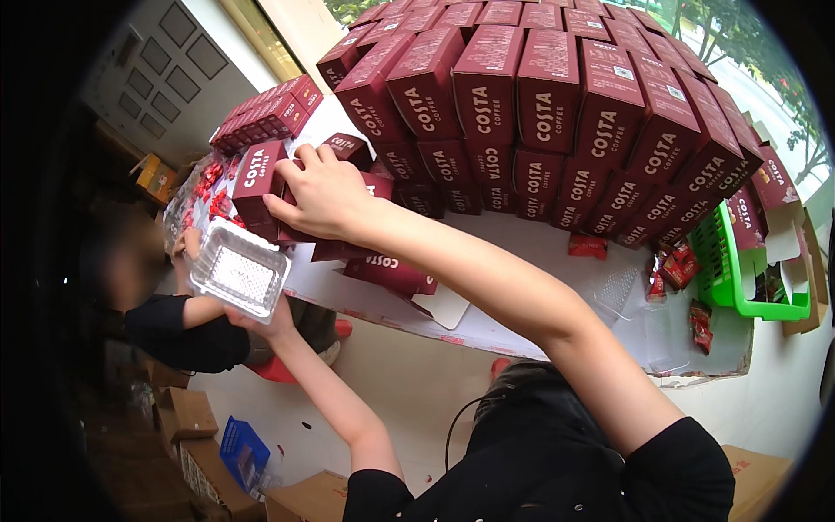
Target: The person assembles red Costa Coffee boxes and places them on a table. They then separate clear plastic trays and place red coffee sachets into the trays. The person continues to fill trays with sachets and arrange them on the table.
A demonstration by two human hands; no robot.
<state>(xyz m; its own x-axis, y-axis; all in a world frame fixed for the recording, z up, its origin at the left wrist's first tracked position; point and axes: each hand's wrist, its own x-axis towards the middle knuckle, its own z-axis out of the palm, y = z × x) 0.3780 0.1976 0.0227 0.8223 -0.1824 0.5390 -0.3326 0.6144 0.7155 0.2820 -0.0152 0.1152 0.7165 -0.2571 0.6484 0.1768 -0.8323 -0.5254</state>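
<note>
My left hand point(261, 317) holds a clear plastic tray point(239, 265) upright at left, its fingers mostly behind it. My right hand point(322, 196) reaches across to a group of maroon boxes point(257, 178) just above the tray, its fingers curled over one of them. Folded maroon cartons point(387, 274) lie under my right forearm on the white table point(448, 244). Small red packets point(211, 178) sit in clear packaging beyond the tray, at the table's left end.
Tall stacks of maroon boxes point(548, 104) cover the table's back. A green basket point(739, 300) with cartons and loose red packets point(674, 265) sit at right. A co-worker point(200, 335) in dark clothing sits at left. Cardboard boxes point(187, 409) and a blue crate point(243, 452) stand on the floor.
</note>
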